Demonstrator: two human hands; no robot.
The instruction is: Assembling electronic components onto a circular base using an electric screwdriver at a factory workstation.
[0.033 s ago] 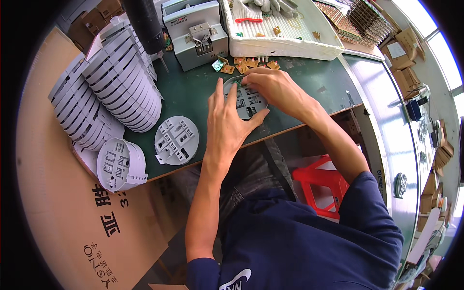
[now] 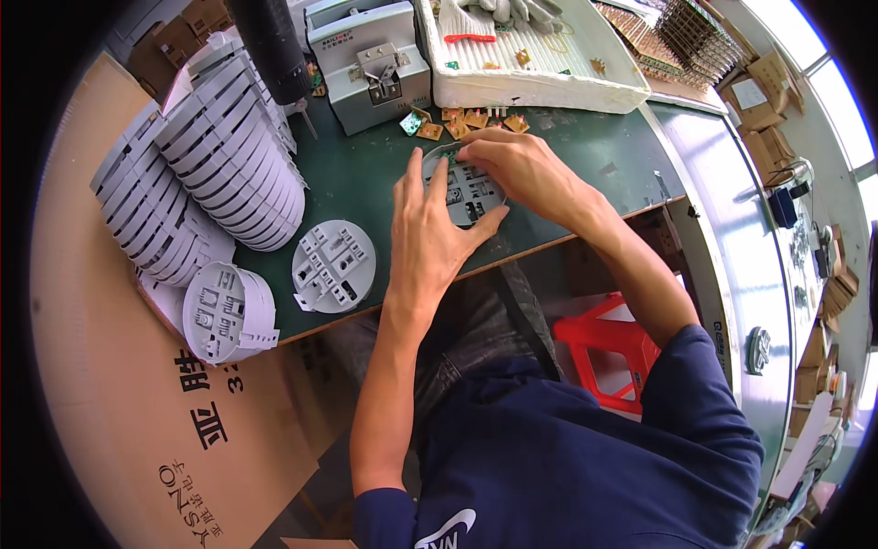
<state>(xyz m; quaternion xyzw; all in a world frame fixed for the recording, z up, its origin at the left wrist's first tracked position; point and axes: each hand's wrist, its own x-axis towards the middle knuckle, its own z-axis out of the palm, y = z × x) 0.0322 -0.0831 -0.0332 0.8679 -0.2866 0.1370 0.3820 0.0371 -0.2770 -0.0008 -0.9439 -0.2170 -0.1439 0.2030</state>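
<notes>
A round grey plastic housing [image 2: 468, 189] with slots and raised ribs lies on the green bench in front of me. My left hand [image 2: 430, 227] is wrapped round its left and near sides, the thumb at the near right and the fingertips reaching the far left. At the far edge of the housing is a small green circuit board [image 2: 451, 156]. The bent fingers of my right hand [image 2: 517, 165] press together at this board; their tips are partly hidden. Left of my hands lies another round grey housing [image 2: 335, 265], showing similar slots.
Tall stacks of grey housings [image 2: 233, 156] stand at the left, beside a shorter stack [image 2: 230, 311]. Behind the work are loose small circuit boards [image 2: 476, 119], a grey benchtop machine [image 2: 370, 69] and a white foam tray [image 2: 540, 91]. A dark powered screwdriver [image 2: 274, 55] hangs nearby. Below is a red stool [image 2: 608, 348].
</notes>
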